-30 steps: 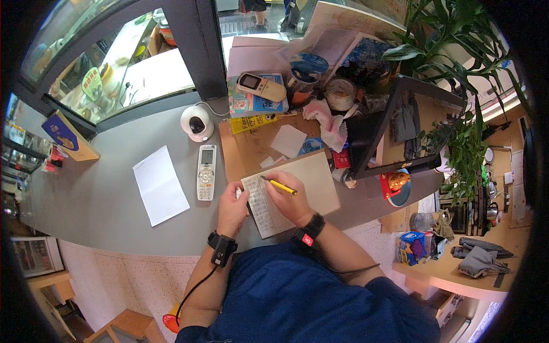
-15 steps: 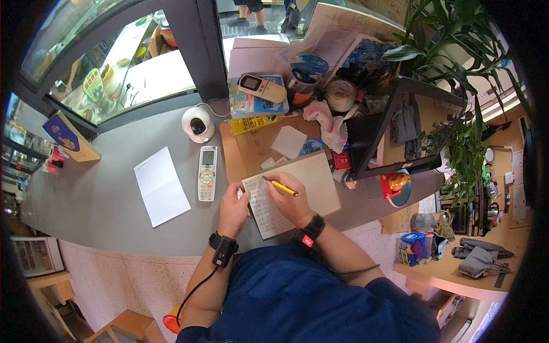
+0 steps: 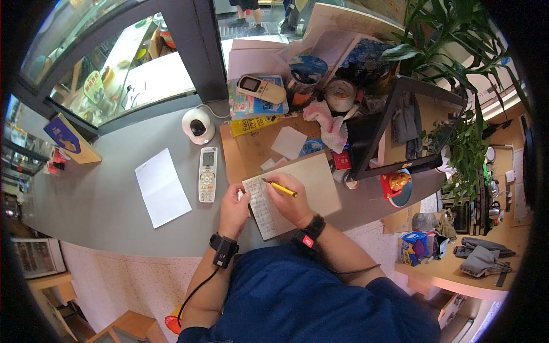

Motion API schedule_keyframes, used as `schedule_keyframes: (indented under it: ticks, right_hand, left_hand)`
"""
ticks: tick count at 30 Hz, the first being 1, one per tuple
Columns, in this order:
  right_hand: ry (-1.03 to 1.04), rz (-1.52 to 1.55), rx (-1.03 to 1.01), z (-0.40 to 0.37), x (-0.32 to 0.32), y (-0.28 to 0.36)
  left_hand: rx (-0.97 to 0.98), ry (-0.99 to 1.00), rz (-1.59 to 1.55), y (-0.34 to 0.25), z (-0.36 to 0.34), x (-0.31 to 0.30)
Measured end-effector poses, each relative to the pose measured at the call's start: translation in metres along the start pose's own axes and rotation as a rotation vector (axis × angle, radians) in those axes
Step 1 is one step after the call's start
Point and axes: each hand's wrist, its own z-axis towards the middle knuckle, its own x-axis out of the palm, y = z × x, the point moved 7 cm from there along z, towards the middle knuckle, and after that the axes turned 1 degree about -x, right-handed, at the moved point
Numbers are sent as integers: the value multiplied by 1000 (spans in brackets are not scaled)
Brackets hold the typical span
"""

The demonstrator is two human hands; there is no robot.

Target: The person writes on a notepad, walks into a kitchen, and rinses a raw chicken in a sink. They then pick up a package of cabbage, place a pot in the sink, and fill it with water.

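Observation:
A notebook (image 3: 311, 186) lies open on the grey counter, with rows of handwriting on its left page. My right hand (image 3: 289, 201) is closed around a yellow pen (image 3: 284, 189), whose tip is near the top of the written page. At the left edge of that page is my left hand (image 3: 234, 211), its fingers curled around a small whitish object that I cannot make out. Left of the notebook lie a white remote control (image 3: 207, 175) and a folded white sheet of paper (image 3: 163, 187).
A white camera (image 3: 198, 126) stands behind the remote. Farther back are a beige handheld device (image 3: 261, 90), a tape roll (image 3: 341, 95) and papers. A black-framed screen (image 3: 372, 137) and a red-and-gold figurine (image 3: 397, 182) stand at the right. A box (image 3: 71, 139) is far left.

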Motion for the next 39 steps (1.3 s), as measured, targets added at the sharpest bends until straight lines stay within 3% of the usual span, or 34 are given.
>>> schedule_keyframes:
  ticks: [39]
  right_hand:
    - [-12,44,58,-1,-3,-2]
  left_hand:
    - [4,4,-6,1,0,2]
